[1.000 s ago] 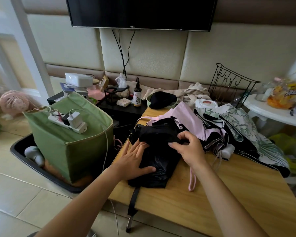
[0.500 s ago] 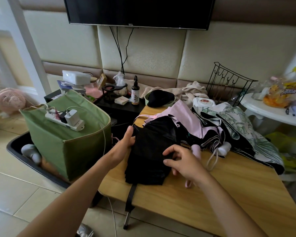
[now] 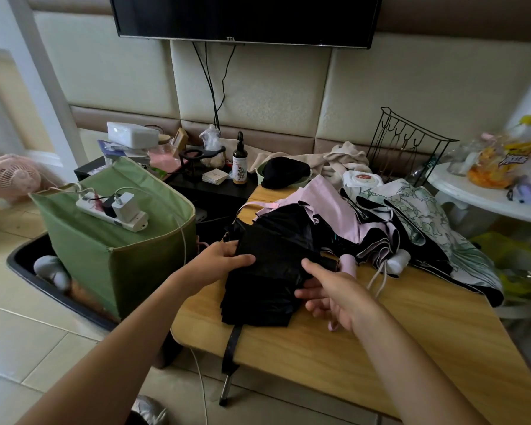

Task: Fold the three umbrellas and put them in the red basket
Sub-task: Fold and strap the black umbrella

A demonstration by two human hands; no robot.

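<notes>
Both hands work the black umbrella point(image 3: 267, 271) at the near left of the wooden table point(image 3: 380, 348). My read is that the left hand point(image 3: 218, 262) grips its left edge, thumb lying over the fabric and fingers apparently tucked beneath, though the dark cloth hides them. Against the canopy's right side, the right hand point(image 3: 334, 292) has fingers loosely spread and touching the folds, clamping nothing. A black strap point(image 3: 232, 348) hangs off the table's front edge.

Folding of the first umbrella seems to be the step in hand: its canopy is gathered into a flat bundle but not yet wrapped. Next, the pleats need rolling tight round the shaft and the strap brought across to fasten them.

Just behind lie the pink umbrella point(image 3: 334, 210) and, further right, the leaf-print umbrella point(image 3: 426, 216), both loose and unfolded. No red basket shows anywhere; a green fabric bin point(image 3: 120, 256) stands on the floor to the left
</notes>
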